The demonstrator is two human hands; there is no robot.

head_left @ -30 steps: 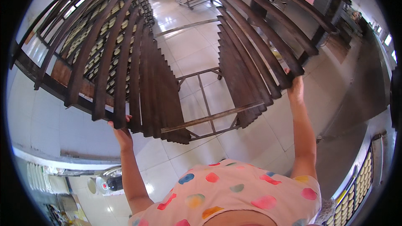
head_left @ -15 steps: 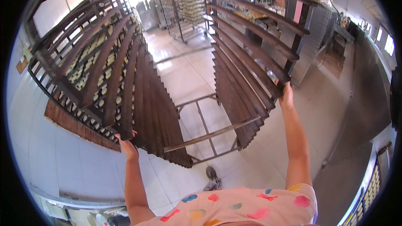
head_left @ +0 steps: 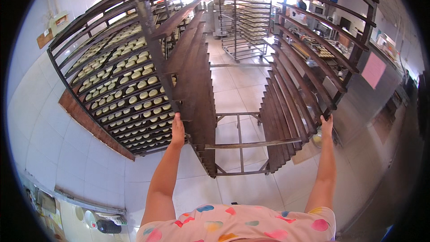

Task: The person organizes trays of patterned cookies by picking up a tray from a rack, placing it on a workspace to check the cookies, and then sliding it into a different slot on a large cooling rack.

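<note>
The brown bakery rack (head_left: pixel 253 144) stands just right of the bun-filled rack (head_left: pixel 71 88). My right hand (head_left: pixel 327 126) grips its right upright (head_left: pixel 357 49); my left hand (head_left: pixel 178 131) touches its left upright (head_left: pixel 153 40), finger closure I cannot tell. I judge it heavy, stiff, best held by both uprights.

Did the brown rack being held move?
Yes, the brown rack moved, seemingly forward: the pink sheet, earlier seen through its right rails, now shows outside them.
</note>
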